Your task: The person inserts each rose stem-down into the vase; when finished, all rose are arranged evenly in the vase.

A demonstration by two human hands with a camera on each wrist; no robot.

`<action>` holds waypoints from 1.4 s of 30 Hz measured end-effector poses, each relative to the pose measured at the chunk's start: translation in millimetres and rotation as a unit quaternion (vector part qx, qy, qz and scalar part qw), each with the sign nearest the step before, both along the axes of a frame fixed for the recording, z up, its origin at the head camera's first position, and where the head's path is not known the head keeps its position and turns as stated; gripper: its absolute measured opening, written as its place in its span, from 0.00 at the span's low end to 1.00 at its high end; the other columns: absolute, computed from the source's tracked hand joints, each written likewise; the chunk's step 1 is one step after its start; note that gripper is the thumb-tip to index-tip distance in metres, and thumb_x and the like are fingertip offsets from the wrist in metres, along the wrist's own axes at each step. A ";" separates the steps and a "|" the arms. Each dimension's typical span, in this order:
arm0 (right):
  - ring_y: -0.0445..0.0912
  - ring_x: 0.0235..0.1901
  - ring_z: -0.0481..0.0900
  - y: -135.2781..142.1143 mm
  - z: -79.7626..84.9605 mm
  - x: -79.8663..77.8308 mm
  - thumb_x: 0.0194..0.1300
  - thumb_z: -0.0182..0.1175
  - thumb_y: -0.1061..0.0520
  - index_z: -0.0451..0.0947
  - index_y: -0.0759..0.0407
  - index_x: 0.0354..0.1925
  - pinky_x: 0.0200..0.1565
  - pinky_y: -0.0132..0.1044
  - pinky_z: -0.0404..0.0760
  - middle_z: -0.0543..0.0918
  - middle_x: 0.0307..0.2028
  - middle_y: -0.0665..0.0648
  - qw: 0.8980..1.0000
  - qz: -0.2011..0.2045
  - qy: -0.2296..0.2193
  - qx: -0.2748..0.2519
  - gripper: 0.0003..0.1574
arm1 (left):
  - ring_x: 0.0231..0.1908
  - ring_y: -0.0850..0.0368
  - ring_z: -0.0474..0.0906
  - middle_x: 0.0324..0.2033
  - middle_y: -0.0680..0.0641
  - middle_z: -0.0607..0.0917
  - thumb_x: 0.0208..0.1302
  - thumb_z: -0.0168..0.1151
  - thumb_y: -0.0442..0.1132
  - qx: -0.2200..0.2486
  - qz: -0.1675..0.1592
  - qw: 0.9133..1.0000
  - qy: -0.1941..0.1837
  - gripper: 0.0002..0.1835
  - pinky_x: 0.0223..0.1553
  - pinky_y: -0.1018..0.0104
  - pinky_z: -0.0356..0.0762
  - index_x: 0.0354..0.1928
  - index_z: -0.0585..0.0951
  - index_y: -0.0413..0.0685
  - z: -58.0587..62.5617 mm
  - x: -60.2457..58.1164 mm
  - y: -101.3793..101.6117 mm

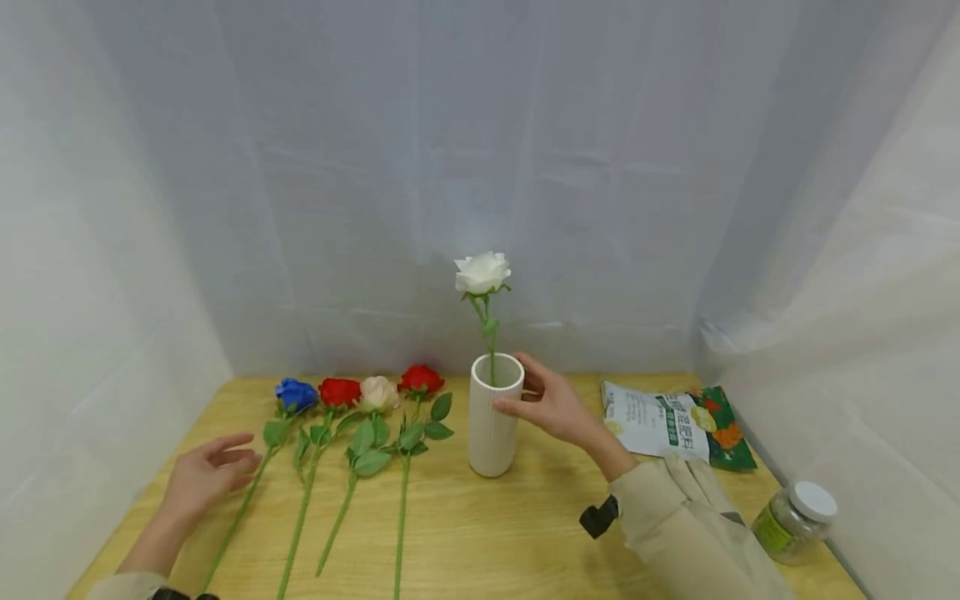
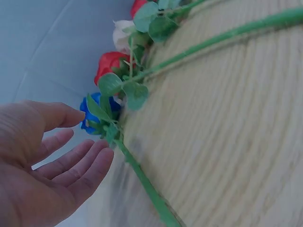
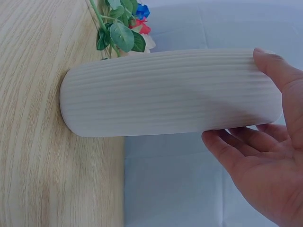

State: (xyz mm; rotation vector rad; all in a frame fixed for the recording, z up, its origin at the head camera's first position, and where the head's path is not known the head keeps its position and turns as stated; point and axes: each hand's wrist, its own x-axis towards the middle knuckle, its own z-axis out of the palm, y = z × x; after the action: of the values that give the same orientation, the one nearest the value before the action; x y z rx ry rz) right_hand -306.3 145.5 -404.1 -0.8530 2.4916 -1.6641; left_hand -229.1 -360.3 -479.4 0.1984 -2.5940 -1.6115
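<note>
While your right hand (image 1: 558, 408) grips the upper part of the tall white ribbed vase (image 1: 491, 437), thumb on the near side, fingers round the far side, your left hand (image 1: 204, 482) hovers beside the long-stemmed blue artificial rose (image 1: 296, 394), fingers relaxed, holding nothing. Can't tell if a fingertip touches that stem. Vase stands upright on the pale wood-grain table (image 1: 555, 537), with one full-bloomed white artificial rose (image 1: 482, 273) in it, stem down through the mouth.

Lying left of the vase: blue rose outermost, then a leafy red artificial rose (image 1: 340, 392), a cream-pink artificial rose (image 1: 379, 393), and a second red artificial rose (image 1: 422, 378) nearest the vase.

Step in hand, by the look of it: one flower in, four out, you're steadying the vase and reaching for the blue one. Next move would call for pinching the blue stem, lifting it clear of the neighbouring leaves, then threading its end in beside the white rose; grip firmly, since a tall, narrow vase could tip.
</note>
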 end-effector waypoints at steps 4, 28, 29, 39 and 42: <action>0.61 0.68 0.78 0.6 1.0 0.2 0.68 0.73 0.55 0.63 0.57 0.79 0.67 0.57 0.81 0.77 0.70 0.66 1.000 0.002 0.001 0.004 0.48 | 0.33 0.72 0.86 0.55 0.26 0.86 0.74 0.64 0.35 -0.040 0.008 0.999 -0.016 0.33 0.38 0.72 0.89 0.72 0.66 0.22 -5.7 0.8 -4.6; 0.59 0.70 0.77 -0.2 0.6 0.3 0.69 0.73 0.53 0.64 0.53 0.79 0.67 0.52 0.81 0.77 0.70 0.63 1.000 0.009 -0.003 0.007 0.47 | 0.23 0.62 0.84 0.33 0.43 0.92 0.57 0.72 0.34 -0.177 -0.010 0.984 -0.019 0.31 0.26 0.71 0.80 0.61 0.78 0.23 -15.8 2.0 -7.2; 0.59 0.70 0.77 -0.1 0.6 0.2 0.69 0.73 0.54 0.63 0.53 0.79 0.67 0.53 0.81 0.77 0.70 0.64 1.000 0.010 -0.001 0.008 0.47 | 0.23 0.62 0.83 0.32 0.44 0.92 0.56 0.72 0.34 -0.182 -0.010 0.983 -0.018 0.31 0.26 0.71 0.79 0.60 0.78 0.23 -15.2 1.7 -6.5; 0.60 0.70 0.76 0.2 2.6 1.0 0.69 0.73 0.55 0.62 0.54 0.79 0.68 0.57 0.79 0.76 0.71 0.65 1.000 0.007 -0.002 0.007 0.48 | 0.24 0.60 0.82 0.26 0.46 0.90 0.49 0.73 0.36 -0.247 -0.012 0.969 -0.020 0.32 0.32 0.63 0.79 0.56 0.79 0.22 -8.9 -0.7 2.6; 0.60 0.71 0.76 0.5 3.0 2.2 0.69 0.73 0.54 0.63 0.54 0.79 0.69 0.57 0.79 0.76 0.71 0.64 1.000 0.007 -0.005 0.007 0.48 | 0.29 0.49 0.83 0.28 0.41 0.89 0.48 0.74 0.38 -0.264 -0.017 0.964 -0.035 0.35 0.40 0.50 0.84 0.57 0.78 0.22 -6.6 -1.4 4.4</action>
State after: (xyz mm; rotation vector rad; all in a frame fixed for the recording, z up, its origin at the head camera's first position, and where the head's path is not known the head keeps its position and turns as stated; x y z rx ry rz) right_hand -304.1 146.0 -401.0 -0.8569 2.4824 -1.6418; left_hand -230.5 -355.9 -486.0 0.1733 -2.9752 -0.8774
